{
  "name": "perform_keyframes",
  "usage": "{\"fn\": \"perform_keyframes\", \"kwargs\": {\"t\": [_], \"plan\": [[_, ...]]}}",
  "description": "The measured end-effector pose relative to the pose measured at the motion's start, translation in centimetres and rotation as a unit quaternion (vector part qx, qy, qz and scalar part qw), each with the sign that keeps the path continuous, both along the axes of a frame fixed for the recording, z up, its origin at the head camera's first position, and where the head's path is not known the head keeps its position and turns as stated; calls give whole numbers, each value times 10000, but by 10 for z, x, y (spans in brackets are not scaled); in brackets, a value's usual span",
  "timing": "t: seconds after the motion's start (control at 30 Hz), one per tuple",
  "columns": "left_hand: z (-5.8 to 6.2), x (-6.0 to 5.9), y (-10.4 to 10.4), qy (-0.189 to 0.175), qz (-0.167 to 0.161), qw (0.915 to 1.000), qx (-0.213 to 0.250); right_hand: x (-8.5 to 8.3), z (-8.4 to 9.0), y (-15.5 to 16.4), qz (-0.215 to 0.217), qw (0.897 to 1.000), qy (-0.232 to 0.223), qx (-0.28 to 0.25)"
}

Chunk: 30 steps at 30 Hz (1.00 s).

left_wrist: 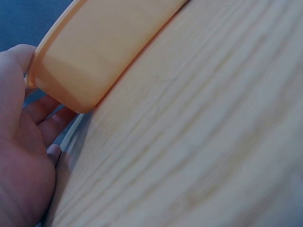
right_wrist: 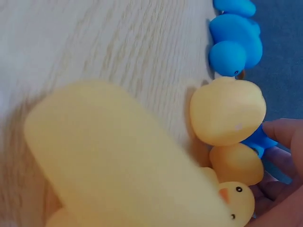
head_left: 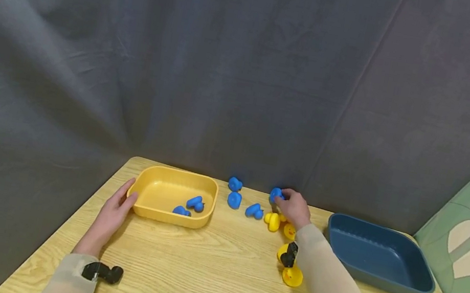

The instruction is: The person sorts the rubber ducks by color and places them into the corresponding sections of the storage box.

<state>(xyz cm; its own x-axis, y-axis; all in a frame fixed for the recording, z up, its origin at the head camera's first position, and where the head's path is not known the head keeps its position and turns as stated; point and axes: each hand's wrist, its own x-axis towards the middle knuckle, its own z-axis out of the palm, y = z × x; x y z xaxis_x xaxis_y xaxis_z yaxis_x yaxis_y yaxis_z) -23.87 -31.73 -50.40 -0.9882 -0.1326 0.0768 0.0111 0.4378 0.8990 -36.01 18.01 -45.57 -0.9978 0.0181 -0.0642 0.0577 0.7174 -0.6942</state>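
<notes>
Six blue ducks show in the head view: two in the yellow tray, three loose ducks on the surface, and one held duck at the far edge, pinched between the thumb and fingers of the right hand. At least five yellow ducks sit close to the right hand and forearm; the arm may hide others.

The trays number two, the other a dark blue tray at the right. The left hand grips the left end of the yellow tray, thumb at the rim.

Which way the held duck faces, I cannot tell; the fingers cover part of it. The loose duck nearest the yellow ones has its head to the right, its long axis running roughly left to right. The yellow tray's long axis also runs left to right; the dark blue tray's slants nearer toward its right end.
</notes>
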Motion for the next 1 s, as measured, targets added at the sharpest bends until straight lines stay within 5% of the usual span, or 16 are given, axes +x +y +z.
{"fn": "perform_keyframes", "kwargs": {"t": [1.0], "plan": [[-7, -5, -5, -2, -77, 10000, 13, 32, 47, -55, 823, 9830, 1369, -908]]}}
